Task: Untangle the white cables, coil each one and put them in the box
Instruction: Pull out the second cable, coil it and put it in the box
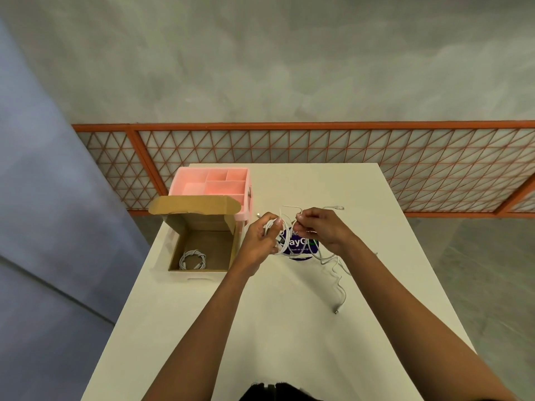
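While one coiled cable [192, 259] lies on the floor of the open cardboard box [199, 221], the rest of the white cables [333, 260] hang in a loose tangle between the two hands, above the middle of the table. The left hand [260, 238] has its fingers curled round a bunch of loops, thumb pressed on top, which probably keeps the finished turns from springing apart. The right hand [321, 227] pinches a single strand between thumb and fingertips just beside that bunch, most likely to feed it round as another turn or to tease it free of a crossing. From under the right hand a slack tail [338, 285] trails across the table towards the person and ends in a plug [336, 309]; another plug [338, 207] lies beyond the hands. How many cables make up the tangle cannot be told.

Beneath the hands a purple sticker [301, 246] with white lettering shows on the tabletop. The box stands at the left edge with its flap folded back, near the left hand, so a finished coil has only a short way to go. Behind it, touching or nearly so, sits a pink compartment organiser [214, 183]. The white table [289, 342] is smooth and plain. Past its far edge runs an orange lattice railing [289, 146], with a grey concrete floor [260, 68] beyond it and a blue-grey panel [43, 198] at the left.
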